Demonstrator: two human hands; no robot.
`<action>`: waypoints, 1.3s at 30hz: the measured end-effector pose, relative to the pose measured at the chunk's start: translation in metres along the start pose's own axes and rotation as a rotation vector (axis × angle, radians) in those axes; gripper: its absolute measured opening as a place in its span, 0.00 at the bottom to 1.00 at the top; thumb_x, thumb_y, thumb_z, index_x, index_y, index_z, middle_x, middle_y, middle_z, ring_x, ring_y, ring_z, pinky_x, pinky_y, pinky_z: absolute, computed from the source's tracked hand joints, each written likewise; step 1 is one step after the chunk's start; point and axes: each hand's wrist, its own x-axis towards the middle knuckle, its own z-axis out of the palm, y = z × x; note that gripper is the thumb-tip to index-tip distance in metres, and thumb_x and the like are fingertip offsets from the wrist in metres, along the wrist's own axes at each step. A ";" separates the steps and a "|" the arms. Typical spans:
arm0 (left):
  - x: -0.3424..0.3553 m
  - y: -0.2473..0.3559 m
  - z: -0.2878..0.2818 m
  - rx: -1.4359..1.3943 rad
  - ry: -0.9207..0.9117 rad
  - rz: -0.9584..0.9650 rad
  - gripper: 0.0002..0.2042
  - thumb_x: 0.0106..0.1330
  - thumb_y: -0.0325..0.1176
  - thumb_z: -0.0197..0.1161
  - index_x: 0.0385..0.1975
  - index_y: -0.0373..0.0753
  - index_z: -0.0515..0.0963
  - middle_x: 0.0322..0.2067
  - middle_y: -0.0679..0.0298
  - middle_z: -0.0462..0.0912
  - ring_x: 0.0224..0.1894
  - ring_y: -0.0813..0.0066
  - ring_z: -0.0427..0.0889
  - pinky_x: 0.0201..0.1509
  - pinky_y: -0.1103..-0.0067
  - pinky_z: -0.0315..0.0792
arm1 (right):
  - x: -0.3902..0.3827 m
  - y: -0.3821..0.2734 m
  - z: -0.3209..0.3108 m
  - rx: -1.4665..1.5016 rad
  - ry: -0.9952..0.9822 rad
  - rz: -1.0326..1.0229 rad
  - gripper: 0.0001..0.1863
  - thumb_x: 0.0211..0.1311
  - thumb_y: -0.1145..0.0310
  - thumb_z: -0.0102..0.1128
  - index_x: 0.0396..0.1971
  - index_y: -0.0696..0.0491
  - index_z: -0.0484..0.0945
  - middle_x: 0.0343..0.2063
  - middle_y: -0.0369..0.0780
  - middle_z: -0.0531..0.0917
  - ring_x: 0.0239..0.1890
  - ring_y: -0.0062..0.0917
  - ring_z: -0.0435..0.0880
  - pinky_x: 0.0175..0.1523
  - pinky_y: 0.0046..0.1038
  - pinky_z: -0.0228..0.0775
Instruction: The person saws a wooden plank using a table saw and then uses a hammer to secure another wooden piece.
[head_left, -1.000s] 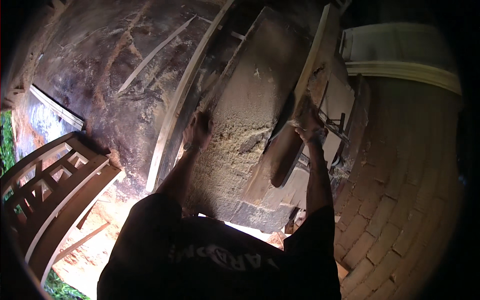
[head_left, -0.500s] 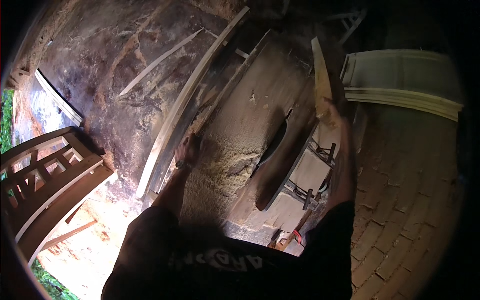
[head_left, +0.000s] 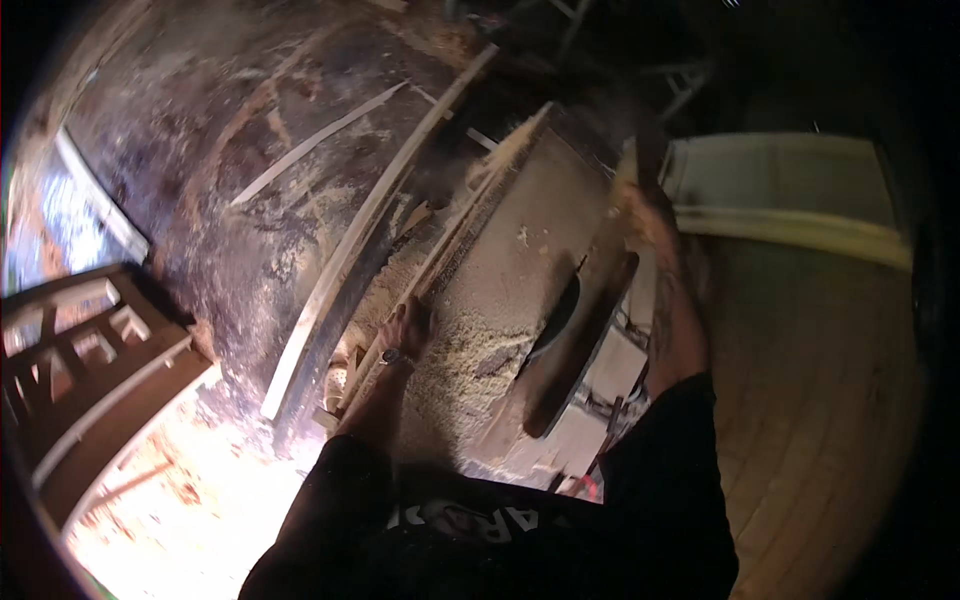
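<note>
A dusty saw table [head_left: 545, 190] lies in front of me, with a dark, curved circular saw blade [head_left: 560, 312] standing up through it. My left hand [head_left: 408, 326], with a watch on its wrist, is curled over the table's left edge, left of the blade. On the far right side, my right hand [head_left: 648, 215] is closed around a pale piece of wood [head_left: 628, 160], whose narrow end points away from me. Blur and shadow hide part of that grip. A dark wooden bar [head_left: 585, 345] lies just right of the blade, between it and my right forearm.
Sawdust [head_left: 465, 350] is heaped near the blade. A long pale board [head_left: 375, 215] stands left of the table, and a thin strip [head_left: 320, 145] lies on the ground beyond. Slatted wooden furniture [head_left: 110, 370] is at the left; a pale framed panel [head_left: 785, 190] at the right.
My view has shifted, and the surroundings sit lower in it. My right hand still holds the wood, which now shows less of its length. My left hand stays at the table's edge.
</note>
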 end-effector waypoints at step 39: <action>-0.268 -0.343 -0.170 -0.462 -0.136 0.281 0.17 0.59 0.40 0.62 0.40 0.33 0.75 0.39 0.50 0.77 0.43 0.55 0.77 0.49 0.67 0.70 | -0.434 0.184 0.491 1.008 -0.104 0.524 0.25 0.67 0.49 0.49 0.53 0.53 0.72 0.45 0.39 0.80 0.44 0.25 0.78 0.49 0.29 0.71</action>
